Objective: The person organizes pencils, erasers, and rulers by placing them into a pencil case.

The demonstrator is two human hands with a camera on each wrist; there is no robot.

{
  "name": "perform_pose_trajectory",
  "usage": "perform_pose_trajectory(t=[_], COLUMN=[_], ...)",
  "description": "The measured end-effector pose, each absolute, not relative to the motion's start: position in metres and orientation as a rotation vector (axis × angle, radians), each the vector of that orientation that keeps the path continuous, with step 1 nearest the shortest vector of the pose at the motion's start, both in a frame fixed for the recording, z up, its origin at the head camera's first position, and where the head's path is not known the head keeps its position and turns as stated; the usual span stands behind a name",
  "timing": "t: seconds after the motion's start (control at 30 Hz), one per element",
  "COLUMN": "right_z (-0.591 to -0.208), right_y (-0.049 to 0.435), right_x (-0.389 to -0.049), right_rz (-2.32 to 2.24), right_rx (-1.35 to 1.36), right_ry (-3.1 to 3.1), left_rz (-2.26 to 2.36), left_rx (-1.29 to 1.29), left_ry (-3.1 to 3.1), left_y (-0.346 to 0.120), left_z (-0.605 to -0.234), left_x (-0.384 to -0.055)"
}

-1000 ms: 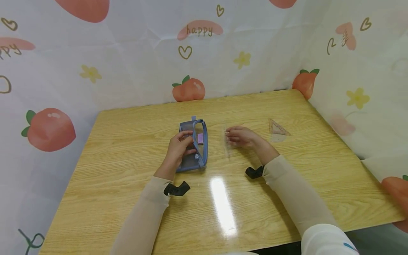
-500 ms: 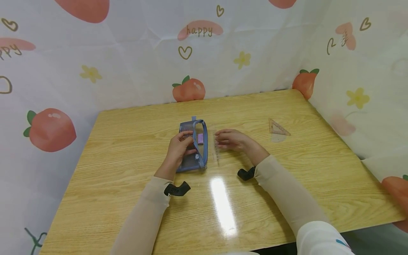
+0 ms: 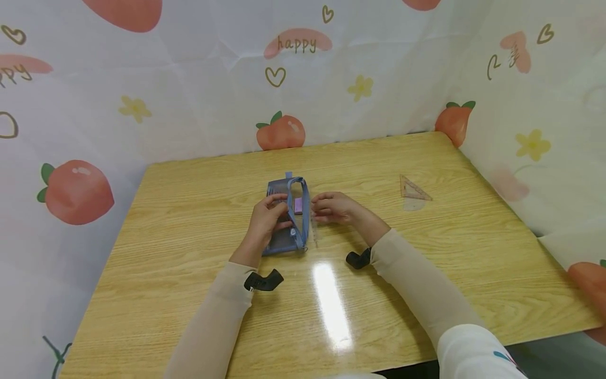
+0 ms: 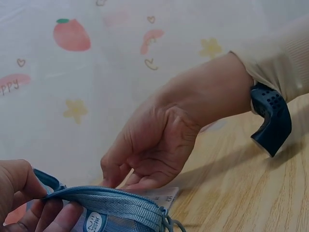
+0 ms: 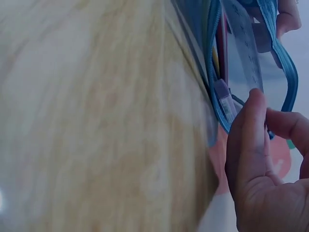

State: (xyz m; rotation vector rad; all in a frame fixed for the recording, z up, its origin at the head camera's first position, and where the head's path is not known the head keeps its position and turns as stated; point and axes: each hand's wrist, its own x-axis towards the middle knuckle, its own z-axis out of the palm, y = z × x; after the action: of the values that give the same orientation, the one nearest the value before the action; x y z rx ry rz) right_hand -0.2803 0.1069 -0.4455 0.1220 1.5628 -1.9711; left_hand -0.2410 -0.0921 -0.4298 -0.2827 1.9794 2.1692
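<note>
A blue mesh pencil case [image 3: 282, 243] lies on the table with its zipped mouth gaping to the right. Its near edge is pinched by my left hand [image 3: 268, 220], thumb and fingers on the zip rim in the left wrist view. A purple eraser [image 3: 298, 206] shows through the mouth. My right hand [image 3: 333, 208] pinches a clear ruler [image 3: 315, 235] close against the right side of the case. In the right wrist view the ruler [image 5: 245, 41] overlaps the open mouth, with pens visible inside; whether its end is inside I cannot tell.
A clear set square [image 3: 413, 190] and a clear protractor [image 3: 414, 204] lie to the right on the wooden table [image 3: 189, 210]. Patterned cloth [image 3: 208, 95] hangs behind and beside the table.
My right hand has moved left with the ruler, from apart from the pencil case to right beside its mouth. My left hand has stayed in place on the case.
</note>
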Motion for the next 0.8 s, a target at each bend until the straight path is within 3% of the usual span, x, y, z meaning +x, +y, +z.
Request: perform_pose_trajectory(t=[0.8], right_z=[-0.446], right_y=[0.08], right_x=[-0.284], right_rz=[-1.922], right_rx=[0.208], right_ry=[1.906], left_rz=[2.165], left_rx=[-0.258], left_ry=[1.975], left_y=[-0.089], left_z=[-0.433], left_x=[-0.24])
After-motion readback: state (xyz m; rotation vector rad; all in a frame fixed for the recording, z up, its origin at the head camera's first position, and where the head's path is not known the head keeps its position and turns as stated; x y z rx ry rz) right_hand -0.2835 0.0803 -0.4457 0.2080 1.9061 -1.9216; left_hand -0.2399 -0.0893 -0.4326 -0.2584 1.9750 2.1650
